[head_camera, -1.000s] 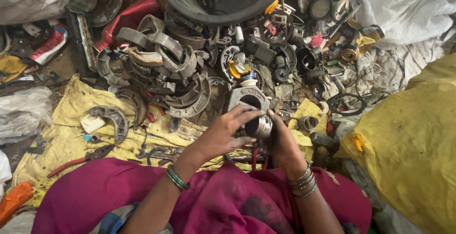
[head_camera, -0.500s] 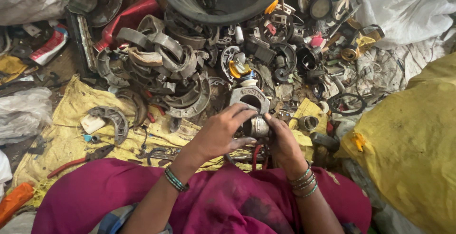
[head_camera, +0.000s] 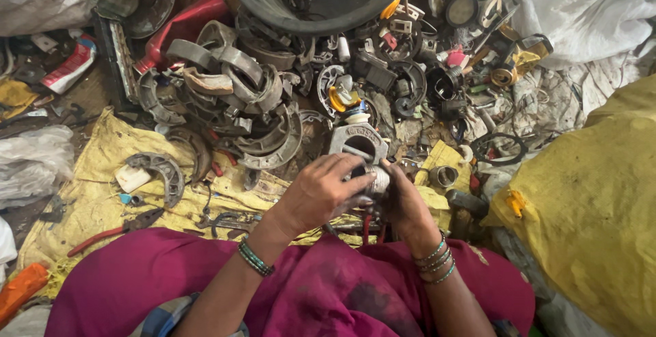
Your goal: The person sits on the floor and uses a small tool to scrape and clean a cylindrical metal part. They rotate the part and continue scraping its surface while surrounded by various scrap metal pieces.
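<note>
Nearest the camera, lap: magenta cloth [head_camera: 321, 289] spreads across the bottom of the view, both forearms rising out of it.
Left wrist: green bangles [head_camera: 255, 258] sit on it.
Right wrist: a stack of green and silver bangles [head_camera: 435, 260] rings it.
Left hand [head_camera: 320, 192]: fingers curled over the top and left side of a small silvery metal part [head_camera: 378, 180]; grip clamped on it.
Right hand [head_camera: 403, 204]: wrapped round the right and underside of the same part, thumb pressed at its edge; grip clamped on it too.
Small metal part: held between both hands just above the lap, centre of the view, mostly hidden by fingers; its exact shape cannot be told.
Under the hands: a red-handled tool [head_camera: 367, 226] shows between the wrists; what kind cannot be told.
Near left, floor: yellow sacking [head_camera: 102, 166] carries red-handled pliers [head_camera: 116, 229], a curved grey metal piece [head_camera: 160, 173] and a small white block [head_camera: 131, 178].
Near right: a full yellow sack [head_camera: 594, 207] stands beside the right arm.
Just beyond the hands: a grey metal housing with an opening [head_camera: 359, 141], touching the fingertips' far side or nearly so.
Middle left: a heap of curved grey metal clamps [head_camera: 232, 98].
Far centre: the rim of a large dark tub [head_camera: 321, 19].
Far right: small round parts and caps [head_camera: 461, 9] and white sacking [head_camera: 588, 16].
</note>
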